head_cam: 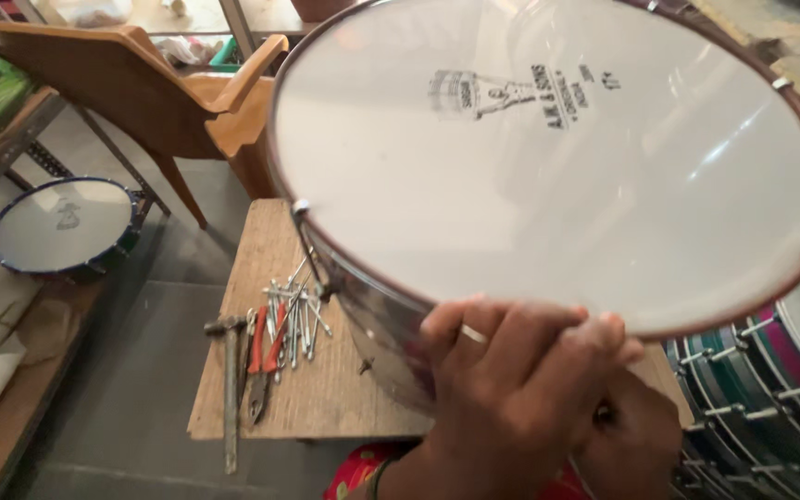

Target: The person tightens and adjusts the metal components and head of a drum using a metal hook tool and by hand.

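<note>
Nearest us, our left hand (502,389) curls its fingers (548,324) closed over the near rim of the large chrome-shelled drum with a white skin (548,157) bearing a dark printed emblem (525,93), tilted on the small wooden table (326,398), our right hand (627,435) just below, its grip hidden.

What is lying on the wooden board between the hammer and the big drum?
Red-handled pliers and a pile of metal rods lie between the hammer and the drum, in the head view.
</note>
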